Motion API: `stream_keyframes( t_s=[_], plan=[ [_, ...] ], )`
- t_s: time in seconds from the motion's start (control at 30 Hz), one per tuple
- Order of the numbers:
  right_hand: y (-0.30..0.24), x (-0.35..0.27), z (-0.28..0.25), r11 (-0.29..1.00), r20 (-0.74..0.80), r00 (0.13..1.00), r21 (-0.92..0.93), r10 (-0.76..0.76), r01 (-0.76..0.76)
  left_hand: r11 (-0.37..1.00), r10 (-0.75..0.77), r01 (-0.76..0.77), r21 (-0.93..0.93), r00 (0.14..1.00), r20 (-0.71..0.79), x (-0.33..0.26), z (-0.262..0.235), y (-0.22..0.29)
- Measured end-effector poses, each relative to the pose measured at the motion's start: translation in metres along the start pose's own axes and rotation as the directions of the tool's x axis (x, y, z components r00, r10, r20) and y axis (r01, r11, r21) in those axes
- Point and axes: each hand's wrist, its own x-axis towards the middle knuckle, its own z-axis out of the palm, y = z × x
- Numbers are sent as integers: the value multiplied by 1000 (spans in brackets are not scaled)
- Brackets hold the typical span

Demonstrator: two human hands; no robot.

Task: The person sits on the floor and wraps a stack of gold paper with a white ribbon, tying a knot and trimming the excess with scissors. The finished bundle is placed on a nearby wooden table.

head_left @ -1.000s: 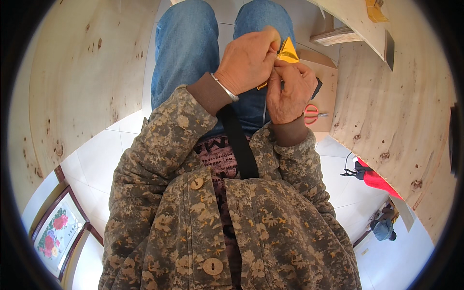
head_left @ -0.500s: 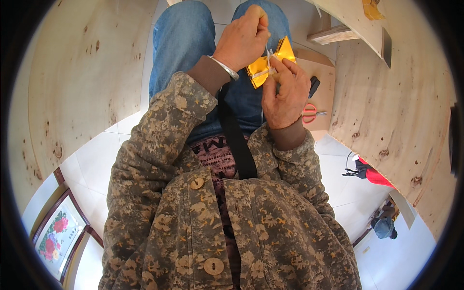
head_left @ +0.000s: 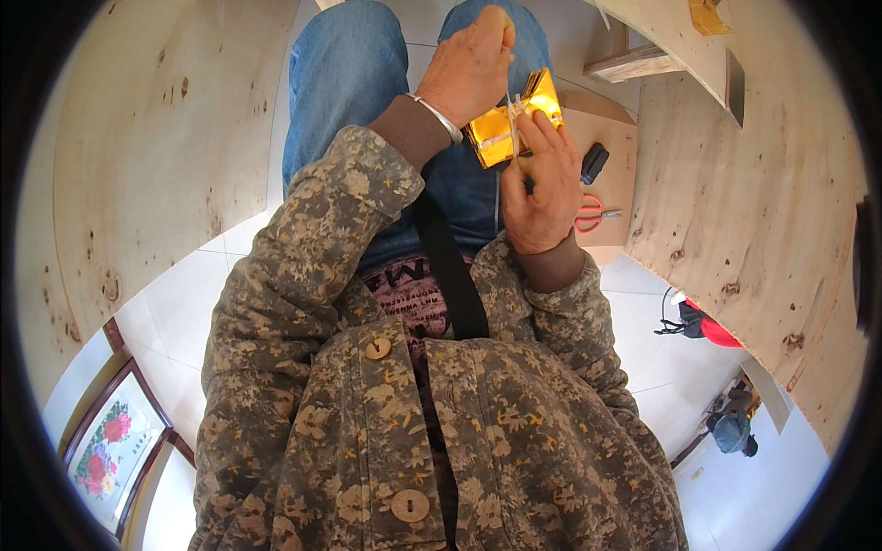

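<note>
A stack of shiny gold foil sheets point(head_left: 491, 138) lies over my right thigh, with a thin white string point(head_left: 513, 124) round its middle. My left hand point(head_left: 469, 66), a silver bangle on its wrist, is closed in a pinch above the stack and holds the string stretched upward. The string's end is hidden within those fingers. On the near right part of the foil, my right hand point(head_left: 544, 188) presses with its fingers stretched out, close to where the string crosses. Its thumb lies against the lower edge of the stack.
Right of my leg, a piece of cardboard point(head_left: 617, 138) bears red-handled scissors point(head_left: 588, 217) and a small black object point(head_left: 594, 162). Wooden boards stand on the left point(head_left: 175, 119) and right point(head_left: 726, 202). A red and black item point(head_left: 703, 321) sits beyond the right board's edge.
My right hand has slid slightly down and left, with its fingers flatter on the foil. My left wrist has turned a little and shifted right. The string stays stretched.
</note>
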Motion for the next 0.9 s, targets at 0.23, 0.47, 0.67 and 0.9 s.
stream_keyframes(
  t_s=[0.23,0.47,0.67,0.9],
  plan=[
    [3,-4,-1,999,-3,1000,35,-4,4,1000,16,-16,26,1000,-6,0,1,-3],
    [2,-3,-4,998,-3,1000,65,-10,10,999,-49,48,8,998,35,1,-2,-1],
    [-2,1,-9,977,-32,997,203,65,-57,986,-124,121,-111,992,-17,-3,-17,5],
    [8,-1,-14,922,-198,944,338,264,-187,863,-432,338,-375,879,-201,-60,-37,13]
  ],
)
